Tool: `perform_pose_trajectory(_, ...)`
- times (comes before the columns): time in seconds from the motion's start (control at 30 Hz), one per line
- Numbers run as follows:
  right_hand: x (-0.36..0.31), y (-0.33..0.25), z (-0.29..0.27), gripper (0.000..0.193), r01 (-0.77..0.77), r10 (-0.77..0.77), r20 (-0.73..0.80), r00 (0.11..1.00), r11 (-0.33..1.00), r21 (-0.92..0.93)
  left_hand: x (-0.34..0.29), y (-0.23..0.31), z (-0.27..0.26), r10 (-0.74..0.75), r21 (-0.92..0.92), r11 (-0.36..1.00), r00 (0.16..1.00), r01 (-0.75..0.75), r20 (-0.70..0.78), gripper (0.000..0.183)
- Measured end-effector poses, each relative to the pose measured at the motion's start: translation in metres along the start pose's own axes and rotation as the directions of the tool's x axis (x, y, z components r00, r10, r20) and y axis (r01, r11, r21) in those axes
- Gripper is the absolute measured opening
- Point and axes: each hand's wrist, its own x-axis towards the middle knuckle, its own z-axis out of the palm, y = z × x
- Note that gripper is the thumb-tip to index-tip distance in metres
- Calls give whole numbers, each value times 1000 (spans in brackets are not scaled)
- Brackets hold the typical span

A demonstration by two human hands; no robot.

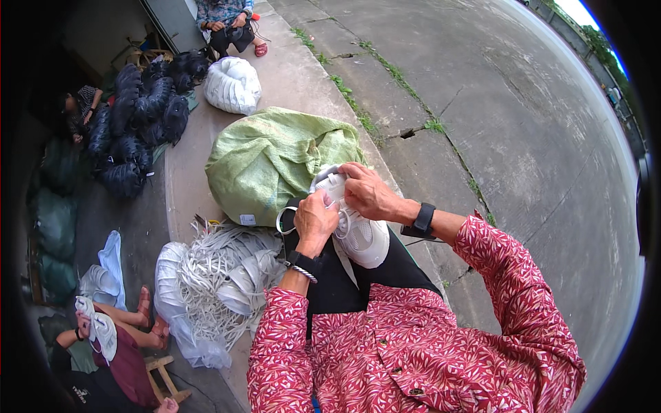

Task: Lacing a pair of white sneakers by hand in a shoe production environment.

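Observation:
A white sneaker lies across my lap on dark trousers, its toe toward me and its opening away. My left hand is closed in a pinch at the lacing on the sneaker's left side. A loop of white shoelace sticks out to the left of that hand. My right hand grips the upper beside the tongue, fingers curled over the edge near the opening. The fingertips of both hands are partly hidden, so the exact hold on the lace is hard to see.
A green woven sack stands just beyond my knees. To my left lies a pile of white laces in clear plastic. Farther off are a white bundle, black bundles and other seated people, one holding white shoes.

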Motion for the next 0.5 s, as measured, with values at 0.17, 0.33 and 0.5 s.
perform_pose_trajectory(0.17,9,4,-18,10,-12,11,181,983,1000,7,0,-1,2,11,-31,999,1000,-11,-10,21)
perform_pose_trajectory(0.33,8,-8,-9,16,-10,55,206,977,976,-216,2,-4,1,46,-55,997,999,-46,0,20)
perform_pose_trajectory(0.5,7,-11,-7,14,-53,85,163,983,980,-192,1,-9,2,44,-101,994,999,-43,7,21)
